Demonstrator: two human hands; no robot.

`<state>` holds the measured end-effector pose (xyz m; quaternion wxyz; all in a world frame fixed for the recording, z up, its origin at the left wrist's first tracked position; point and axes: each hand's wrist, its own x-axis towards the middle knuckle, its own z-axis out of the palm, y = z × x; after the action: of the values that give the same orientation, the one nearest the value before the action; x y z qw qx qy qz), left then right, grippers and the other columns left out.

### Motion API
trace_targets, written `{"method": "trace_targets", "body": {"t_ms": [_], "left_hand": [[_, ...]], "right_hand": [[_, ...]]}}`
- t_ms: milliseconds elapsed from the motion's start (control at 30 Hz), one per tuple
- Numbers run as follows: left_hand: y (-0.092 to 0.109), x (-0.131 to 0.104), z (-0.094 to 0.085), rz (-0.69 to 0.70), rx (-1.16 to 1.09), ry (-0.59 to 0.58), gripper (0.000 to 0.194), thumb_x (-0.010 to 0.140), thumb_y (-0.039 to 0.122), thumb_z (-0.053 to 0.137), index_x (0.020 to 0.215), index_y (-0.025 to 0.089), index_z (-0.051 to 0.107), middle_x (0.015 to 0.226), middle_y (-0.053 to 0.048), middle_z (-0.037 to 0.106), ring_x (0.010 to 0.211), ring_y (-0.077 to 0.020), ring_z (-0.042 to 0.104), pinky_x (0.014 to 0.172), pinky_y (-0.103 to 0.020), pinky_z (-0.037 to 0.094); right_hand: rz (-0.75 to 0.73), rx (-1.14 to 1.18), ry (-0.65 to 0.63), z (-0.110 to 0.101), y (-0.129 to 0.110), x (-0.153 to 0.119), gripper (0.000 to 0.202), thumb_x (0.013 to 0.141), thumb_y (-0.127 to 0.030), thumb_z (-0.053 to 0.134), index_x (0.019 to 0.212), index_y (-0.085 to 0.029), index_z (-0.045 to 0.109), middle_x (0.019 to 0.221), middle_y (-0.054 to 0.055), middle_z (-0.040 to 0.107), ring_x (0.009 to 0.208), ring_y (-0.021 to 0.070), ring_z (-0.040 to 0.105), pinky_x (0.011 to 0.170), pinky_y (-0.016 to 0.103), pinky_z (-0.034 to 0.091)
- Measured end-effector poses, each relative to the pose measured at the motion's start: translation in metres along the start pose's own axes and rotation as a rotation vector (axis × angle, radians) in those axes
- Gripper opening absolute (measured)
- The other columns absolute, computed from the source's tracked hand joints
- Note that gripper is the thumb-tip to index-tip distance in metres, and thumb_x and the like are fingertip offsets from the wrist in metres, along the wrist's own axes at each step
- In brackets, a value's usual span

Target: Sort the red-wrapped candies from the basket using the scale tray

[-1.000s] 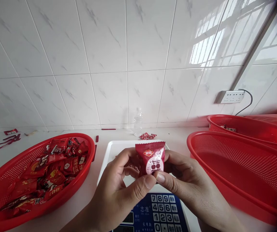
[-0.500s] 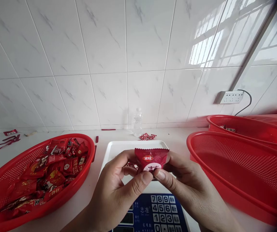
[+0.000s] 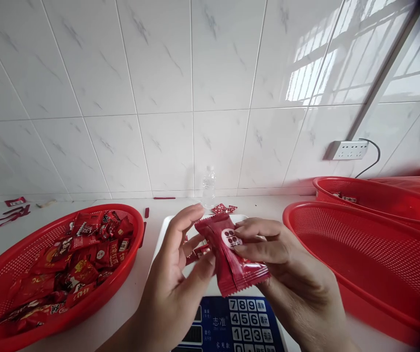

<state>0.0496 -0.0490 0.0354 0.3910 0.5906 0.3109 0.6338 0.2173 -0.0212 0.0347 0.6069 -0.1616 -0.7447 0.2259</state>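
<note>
A dark red candy packet point(image 3: 224, 266) with crimped ends is tilted above the scale, its back seam and a pale round print showing. My right hand point(image 3: 290, 266) grips it from the right between fingers and thumb; the thumb is mostly hidden beneath it. At the packet's left side, my left hand point(image 3: 184, 274) has its fingers spread, the thumb close to the wrapper; whether it touches I cannot tell. Behind the hands, partly hidden, more red wrapped sweets point(image 3: 198, 253) lie on the white pan point(image 3: 164, 233) of the digital scale, whose blue keypad point(image 3: 219, 322) faces me.
To the left stands a red basket point(image 3: 136, 244) of red packets. Two red baskets, one nearer point(image 3: 342, 264) and one behind point(image 3: 374, 193), stand at right. A clear bottle point(image 3: 209, 186) and a patterned wrapper point(image 3: 223, 209) sit near the tiled wall. A power strip point(image 3: 349, 150) hangs at right.
The packet has turned from its printed front, held in both hands, to its seamed back in my right hand. My left fingers have opened away from it.
</note>
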Motion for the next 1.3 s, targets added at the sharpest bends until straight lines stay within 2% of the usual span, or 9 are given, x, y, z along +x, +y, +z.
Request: {"method": "trace_targets", "body": {"t_ms": [100,200,467,567,767,900,1000,1167,1300], "left_hand": [[0.001,0.000,0.000,-0.118,-0.132,0.018,0.032,0.097,0.035,0.053,0.128,0.032,0.051,0.123,-0.005,0.062,0.087,-0.0150,0.065,0.070,-0.025,0.056],[0.001,0.001,0.000,-0.176,-0.192,0.005,0.033,0.094,0.040,0.057,0.124,0.026,0.055,0.113,-0.006,0.066,0.090,-0.0160,0.064,0.079,-0.027,0.054],[0.002,-0.001,0.006,-0.055,-0.212,0.016,0.028,0.090,0.034,0.064,0.116,0.032,0.055,0.102,-0.001,0.070,0.087,-0.0151,0.065,0.079,-0.028,0.056],[0.005,-0.003,0.006,-0.051,-0.186,0.057,0.028,0.087,0.033,0.068,0.112,0.032,0.056,0.098,0.001,0.069,0.086,-0.0151,0.065,0.077,-0.027,0.056],[0.005,-0.001,0.003,0.018,-0.142,0.000,0.014,0.089,0.031,0.065,0.103,0.027,0.063,0.094,0.000,0.069,0.087,-0.0145,0.066,0.078,-0.024,0.055],[0.004,-0.001,0.002,0.011,-0.214,-0.019,0.014,0.092,0.030,0.062,0.105,0.026,0.062,0.099,-0.002,0.071,0.087,-0.0160,0.067,0.077,-0.026,0.055],[0.002,-0.002,0.000,-0.014,-0.236,-0.082,0.018,0.093,0.027,0.060,0.111,0.029,0.060,0.103,-0.001,0.070,0.089,-0.0155,0.067,0.080,-0.027,0.055],[0.002,-0.004,-0.002,-0.003,-0.172,-0.078,0.018,0.092,0.030,0.062,0.109,0.029,0.061,0.102,-0.001,0.069,0.093,-0.0159,0.066,0.082,-0.027,0.054],[0.004,-0.002,-0.005,-0.006,-0.113,-0.033,0.031,0.090,0.052,0.057,0.106,0.025,0.062,0.091,-0.001,0.065,0.078,-0.0130,0.062,0.071,-0.023,0.052]], "right_hand": [[-0.082,-0.035,0.001,0.001,0.003,-0.003,0.046,0.086,-0.001,0.057,0.110,-0.038,0.068,0.106,0.002,0.061,0.106,0.0187,0.060,0.085,0.034,0.057],[-0.113,-0.065,-0.087,0.002,0.007,-0.006,0.053,0.085,0.001,0.055,0.116,-0.040,0.066,0.114,0.003,0.058,0.111,0.0222,0.057,0.086,0.039,0.057],[-0.125,-0.184,0.034,0.005,0.009,-0.012,0.060,0.086,0.006,0.047,0.121,-0.040,0.063,0.120,0.004,0.052,0.098,0.0180,0.062,0.072,0.031,0.059],[-0.088,-0.185,-0.040,0.003,0.007,-0.011,0.056,0.088,0.004,0.045,0.121,-0.037,0.064,0.121,0.004,0.053,0.099,0.0176,0.062,0.075,0.030,0.058],[0.011,-0.105,-0.019,0.002,0.000,-0.004,0.037,0.095,-0.012,0.047,0.120,-0.034,0.064,0.111,0.005,0.062,0.106,0.0194,0.061,0.082,0.030,0.057],[0.164,0.050,-0.035,0.003,-0.003,0.001,0.019,0.092,-0.027,0.060,0.111,-0.030,0.065,0.099,0.005,0.066,0.088,0.0178,0.065,0.075,0.032,0.058],[0.202,0.146,-0.087,0.004,-0.005,0.002,0.008,0.093,-0.025,0.060,0.095,-0.025,0.067,0.083,0.003,0.065,0.075,0.0154,0.063,0.065,0.030,0.056],[0.168,0.145,-0.055,0.003,-0.005,0.002,0.011,0.092,-0.020,0.060,0.093,-0.027,0.068,0.081,0.001,0.066,0.075,0.0139,0.064,0.066,0.028,0.056],[0.069,0.038,-0.001,0.001,-0.003,0.002,0.018,0.090,-0.016,0.061,0.099,-0.029,0.070,0.083,0.000,0.068,0.082,0.0145,0.065,0.071,0.027,0.057]]}}
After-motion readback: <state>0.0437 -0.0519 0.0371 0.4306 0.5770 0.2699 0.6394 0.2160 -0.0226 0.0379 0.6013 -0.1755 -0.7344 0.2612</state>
